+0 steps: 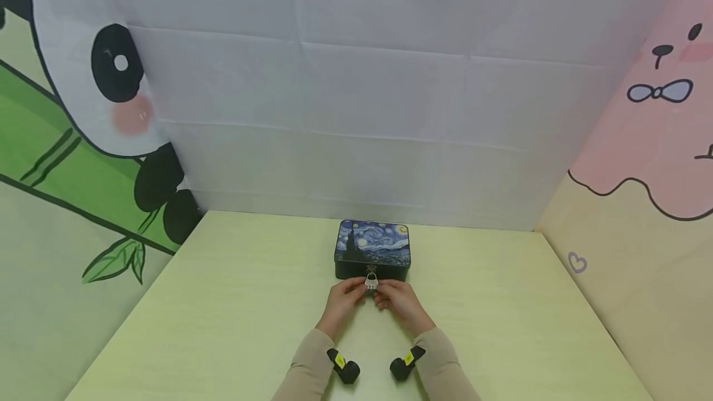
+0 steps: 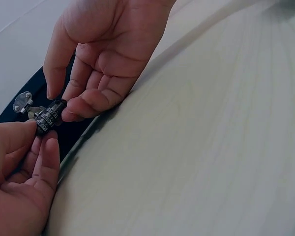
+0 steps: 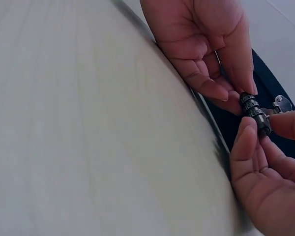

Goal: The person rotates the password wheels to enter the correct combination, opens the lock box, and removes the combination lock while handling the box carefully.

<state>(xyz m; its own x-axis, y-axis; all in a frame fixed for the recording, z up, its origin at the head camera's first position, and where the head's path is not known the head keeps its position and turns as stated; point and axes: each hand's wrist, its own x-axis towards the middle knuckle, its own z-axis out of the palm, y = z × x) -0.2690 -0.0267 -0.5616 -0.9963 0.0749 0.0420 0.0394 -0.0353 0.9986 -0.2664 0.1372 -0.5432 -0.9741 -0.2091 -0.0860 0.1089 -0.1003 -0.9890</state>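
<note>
The left hand (image 1: pixel 345 302) and right hand (image 1: pixel 403 303) are pinching opposite ends of a padlock (image 1: pixel 371 284), fingers narrowed on it. Probably light but stiff, its smooth casing is likely feeling slippery, so the ends are offering the better hold, leaving the number rings free. Its ringed barrel is running left to right; its loop is pointing toward the box (image 1: pixel 373 244), which is sitting midway along the worktop's (image 1: pixel 250 296) far edge.
</note>
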